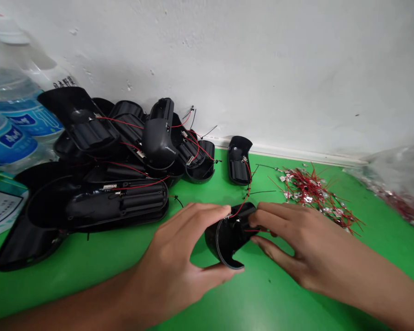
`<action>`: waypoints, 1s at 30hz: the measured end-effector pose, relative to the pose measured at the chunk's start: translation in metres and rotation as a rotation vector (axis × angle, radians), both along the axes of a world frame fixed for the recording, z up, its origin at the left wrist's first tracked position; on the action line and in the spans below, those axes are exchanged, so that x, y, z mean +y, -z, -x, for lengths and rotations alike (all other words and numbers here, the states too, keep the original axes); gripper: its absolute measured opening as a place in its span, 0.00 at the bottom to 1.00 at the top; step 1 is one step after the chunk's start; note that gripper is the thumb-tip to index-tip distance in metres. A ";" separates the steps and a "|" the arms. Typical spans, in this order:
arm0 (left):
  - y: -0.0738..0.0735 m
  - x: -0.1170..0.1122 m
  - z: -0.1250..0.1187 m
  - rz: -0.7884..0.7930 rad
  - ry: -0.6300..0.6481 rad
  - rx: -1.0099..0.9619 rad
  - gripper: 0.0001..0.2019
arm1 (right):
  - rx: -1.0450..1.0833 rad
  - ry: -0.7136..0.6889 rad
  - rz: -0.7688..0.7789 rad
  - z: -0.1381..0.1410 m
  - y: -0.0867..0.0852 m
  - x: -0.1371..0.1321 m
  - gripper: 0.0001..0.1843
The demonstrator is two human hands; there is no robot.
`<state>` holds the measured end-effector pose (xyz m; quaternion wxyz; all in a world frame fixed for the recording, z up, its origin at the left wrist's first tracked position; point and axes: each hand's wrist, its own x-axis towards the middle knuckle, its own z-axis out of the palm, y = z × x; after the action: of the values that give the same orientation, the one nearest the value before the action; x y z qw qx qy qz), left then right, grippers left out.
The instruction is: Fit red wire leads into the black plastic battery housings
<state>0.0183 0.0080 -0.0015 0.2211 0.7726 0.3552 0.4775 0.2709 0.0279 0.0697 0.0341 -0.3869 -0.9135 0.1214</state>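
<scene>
A curved black plastic battery housing (pixel 227 239) is tilted just above the green tabletop. My left hand (pixel 179 257) grips it from the left, thumb below and fingers over its upper rim. At the housing's right end, my right hand (pixel 293 243) has its fingertips closed on a thin red wire (pixel 251 231); the tips are partly hidden. Another red wire (pixel 247 195) arcs up from the housing, near my left fingertips. A similar black housing (pixel 239 161) with battery slots stands behind it, near the wall.
Several black housings with red and black wires (pixel 134 197) are piled at left. Behind my right hand lies a heap of red wires with metal contacts (pixel 307 186). A clear plastic bag (pixel 400 179) is at right, water bottles (pixel 17 105) at left. A white wall (pixel 262 69) bounds the table.
</scene>
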 end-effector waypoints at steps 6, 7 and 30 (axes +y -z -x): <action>0.000 -0.003 0.002 0.023 0.005 0.015 0.33 | 0.303 -0.049 0.051 -0.002 0.007 0.001 0.09; 0.000 -0.003 0.002 0.028 0.005 0.017 0.33 | 0.323 -0.057 0.042 -0.001 0.009 0.002 0.09; 0.000 -0.002 -0.001 0.059 0.000 0.014 0.37 | 0.374 -0.053 0.008 -0.002 0.017 -0.002 0.10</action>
<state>0.0197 0.0064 -0.0018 0.2413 0.7691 0.3704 0.4616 0.2725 0.0263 0.0530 0.1987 -0.3336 -0.9005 0.1958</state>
